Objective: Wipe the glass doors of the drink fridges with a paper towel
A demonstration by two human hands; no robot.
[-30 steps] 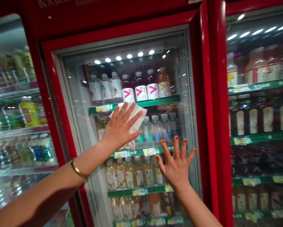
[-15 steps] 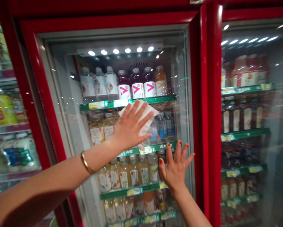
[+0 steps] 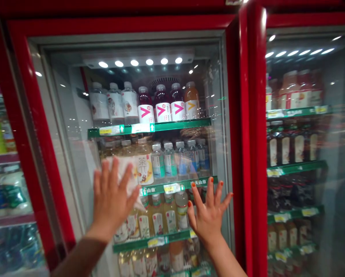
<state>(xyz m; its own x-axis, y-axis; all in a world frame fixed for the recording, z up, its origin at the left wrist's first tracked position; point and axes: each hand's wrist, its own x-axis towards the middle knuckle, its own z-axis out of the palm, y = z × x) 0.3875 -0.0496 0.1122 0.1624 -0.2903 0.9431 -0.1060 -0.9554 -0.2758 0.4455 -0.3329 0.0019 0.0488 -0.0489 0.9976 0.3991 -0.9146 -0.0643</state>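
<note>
My left hand (image 3: 111, 202) has slid down and leftward across the glass door (image 3: 65, 127), spread open over a white cloth (image 3: 123, 173) pinned against the pane. My right hand (image 3: 208, 221) rests open and empty on the glass.

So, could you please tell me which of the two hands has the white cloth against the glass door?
The left hand presses the cloth; the right hand lies flat on the glass door, holding nothing.
</note>
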